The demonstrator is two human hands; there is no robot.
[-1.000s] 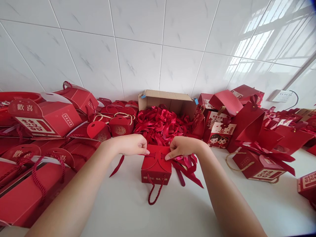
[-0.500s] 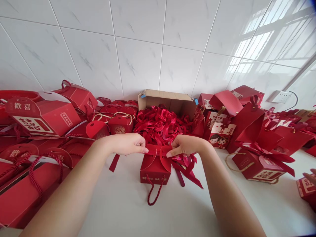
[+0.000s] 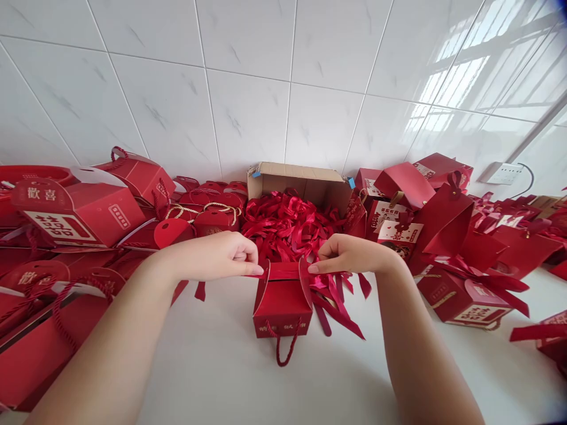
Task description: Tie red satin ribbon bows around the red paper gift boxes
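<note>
A small red gift box [image 3: 283, 304] stands on the white table in front of me, with a twisted red cord handle [image 3: 286, 354] hanging down its near side. Its two rounded side flaps stand up and apart, and a red ribbon [image 3: 284, 270] stretches between them across the top. At the left flap my left hand [image 3: 225, 255] is closed in a pinch on the ribbon; a tail dangles below that hand. My right hand [image 3: 349, 255] pinches the ribbon beside the right flap, with a tail end below the wrist. Fingers partly hide the flap edges.
Behind the box, loose red ribbons [image 3: 292, 224] spill from a cardboard box [image 3: 305, 177] against the tiled wall. Red gift boxes [image 3: 88, 212] pile up at the left. More boxes [image 3: 443, 227] crowd the right, one ribbon-tied box [image 3: 469, 298] nearer.
My hands have moved slightly apart. The box's two flaps, folded close together before, now stand open with the ribbon taut between them. A person's fingers at the far right edge have gone from view.
</note>
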